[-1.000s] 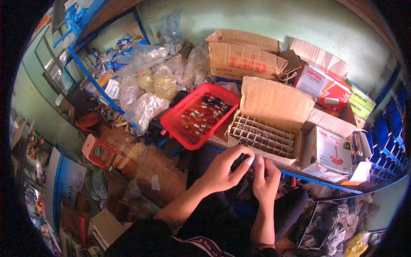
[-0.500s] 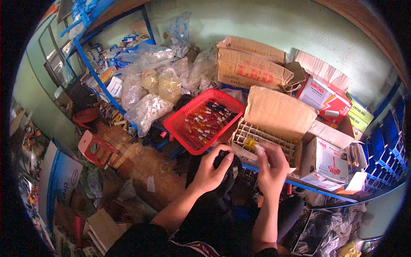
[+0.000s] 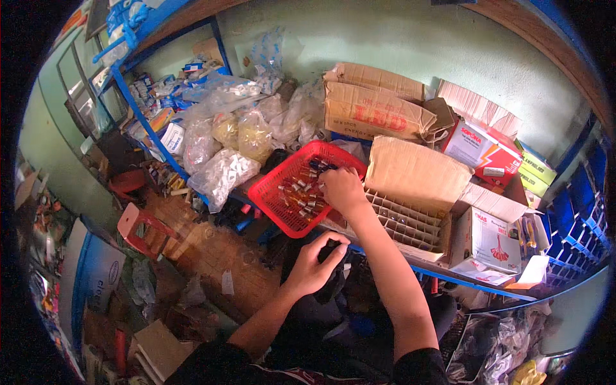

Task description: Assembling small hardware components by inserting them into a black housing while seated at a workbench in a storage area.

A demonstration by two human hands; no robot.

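My right hand (image 3: 341,187) reaches into a red plastic basket (image 3: 276,200) that holds several small amber and silver parts (image 3: 299,188). Its fingers are curled down among them; what they pinch is hidden. My left hand (image 3: 314,264) rests lower, on my lap, closed on a dark cloth (image 3: 334,284). Right of the basket stands an open cardboard box (image 3: 410,192) with a grid of small compartments (image 3: 403,218) and a raised flap.
Clear plastic bags (image 3: 224,147) of small goods pile up left of the basket. Cardboard cartons (image 3: 375,109) and red and white boxes (image 3: 478,144) line the back wall. A white box (image 3: 484,239) sits right. Blue shelving (image 3: 138,106) and a red stool (image 3: 144,228) stand left.
My right hand has moved left from the gridded box into the red basket. My left hand has dropped from in front of the box down to the dark cloth on my lap.
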